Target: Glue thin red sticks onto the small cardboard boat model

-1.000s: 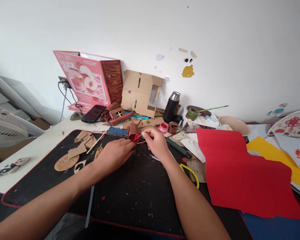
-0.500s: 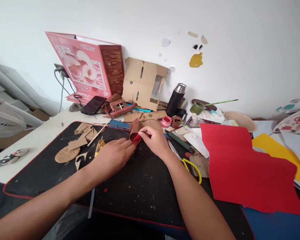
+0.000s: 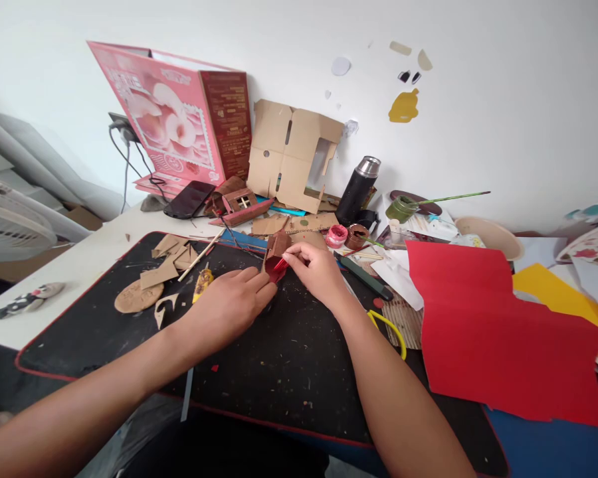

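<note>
Over the black mat's middle, my left hand (image 3: 235,299) is closed at the lower end of a small brown-painted cardboard box (image 3: 278,244). Its fingertips are partly hidden behind the hand. My right hand (image 3: 315,271) pinches a thin red strip (image 3: 280,265) at the box's open, red side. Whether the strip is stuck to the box I cannot tell. Left of my left hand lies a yellow craft knife (image 3: 202,284). A brown model house on a boat-shaped base (image 3: 240,207) stands behind the box.
Yellow-handled scissors (image 3: 402,340) and a dark green cutter (image 3: 366,277) lie right of my right hand. Beyond are a pink paint jar (image 3: 336,236), a brown one (image 3: 357,236) and a black flask (image 3: 359,189). Red sheet (image 3: 498,332) covers the right; cardboard scraps (image 3: 159,275) lie left.
The view has shifted slightly, so most things appear a little farther right. Both hands stay at the small box, the right still pinching the red strip.
</note>
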Tool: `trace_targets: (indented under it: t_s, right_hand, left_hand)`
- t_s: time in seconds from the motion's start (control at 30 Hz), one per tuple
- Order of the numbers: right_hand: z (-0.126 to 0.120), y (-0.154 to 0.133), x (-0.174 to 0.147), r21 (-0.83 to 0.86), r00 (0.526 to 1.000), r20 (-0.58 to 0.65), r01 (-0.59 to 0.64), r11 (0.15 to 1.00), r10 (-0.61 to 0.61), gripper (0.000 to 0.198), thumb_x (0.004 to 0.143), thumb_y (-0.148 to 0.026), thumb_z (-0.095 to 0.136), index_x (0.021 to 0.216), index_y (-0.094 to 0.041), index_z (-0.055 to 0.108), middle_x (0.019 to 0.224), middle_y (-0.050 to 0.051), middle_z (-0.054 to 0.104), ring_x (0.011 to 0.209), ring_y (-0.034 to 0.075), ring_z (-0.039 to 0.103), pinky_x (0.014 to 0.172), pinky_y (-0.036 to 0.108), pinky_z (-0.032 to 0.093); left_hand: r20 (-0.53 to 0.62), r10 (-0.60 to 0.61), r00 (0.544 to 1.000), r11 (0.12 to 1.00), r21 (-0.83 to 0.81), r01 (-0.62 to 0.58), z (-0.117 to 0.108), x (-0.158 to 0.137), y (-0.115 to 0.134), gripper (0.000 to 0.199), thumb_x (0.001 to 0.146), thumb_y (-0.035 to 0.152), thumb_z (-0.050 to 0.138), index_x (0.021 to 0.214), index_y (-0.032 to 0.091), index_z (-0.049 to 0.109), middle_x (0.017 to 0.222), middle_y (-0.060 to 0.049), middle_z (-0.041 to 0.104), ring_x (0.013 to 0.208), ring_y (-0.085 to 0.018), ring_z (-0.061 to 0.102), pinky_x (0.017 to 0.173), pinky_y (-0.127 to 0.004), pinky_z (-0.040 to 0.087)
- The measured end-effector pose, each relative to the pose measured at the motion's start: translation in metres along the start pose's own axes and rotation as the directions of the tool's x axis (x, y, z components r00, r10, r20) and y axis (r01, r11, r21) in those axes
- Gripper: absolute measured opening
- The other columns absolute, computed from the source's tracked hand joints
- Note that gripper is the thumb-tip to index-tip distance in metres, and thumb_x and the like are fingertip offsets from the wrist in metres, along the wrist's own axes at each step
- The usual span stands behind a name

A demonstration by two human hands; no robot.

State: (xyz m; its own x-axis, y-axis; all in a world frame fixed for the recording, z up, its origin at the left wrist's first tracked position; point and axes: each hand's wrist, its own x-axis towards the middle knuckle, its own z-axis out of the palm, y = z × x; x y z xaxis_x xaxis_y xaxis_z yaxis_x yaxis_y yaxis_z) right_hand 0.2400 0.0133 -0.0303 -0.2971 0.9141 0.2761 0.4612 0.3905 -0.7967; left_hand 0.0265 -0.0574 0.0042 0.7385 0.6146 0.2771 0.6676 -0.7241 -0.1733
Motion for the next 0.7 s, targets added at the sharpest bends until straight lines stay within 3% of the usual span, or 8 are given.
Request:
trace_targets:
  t_s: [0.43,0.7]
  right_hand:
    - [0.0028,0.0092,0.0011,-0.042,0.999,-0.022,-0.03,0.999,0.029,0.02,0.101,-0.04,0.065,0.099,-0.023,0.077,0.069,-0.001,0.069,0.063,0.019,0.061,0.063,0.03,0.041]
    - [0.0028,0.0072,0.0005,-0.023,0.999,-0.004,-0.038,0.999,0.038,0.019,0.099,-0.04,0.067,0.097,-0.023,0.075,0.065,-0.003,0.065,0.06,0.018,0.057,0.063,0.029,0.039]
  left_hand:
    - [0.073,0.026,0.997,1.0,-0.016,-0.025,-0.0022,0.0047,0.0006,0.018,0.103,0.009,0.055,0.097,0.018,0.069,0.093,-0.007,0.07,0.081,-0.025,0.063,0.07,-0.038,0.052]
    - [0.061,0.035,0.998,0.999,-0.041,-0.033,0.0003,0.002,0.0004,0.017,0.102,0.006,0.056,0.095,0.018,0.068,0.09,-0.007,0.068,0.081,-0.026,0.063,0.069,-0.04,0.052]
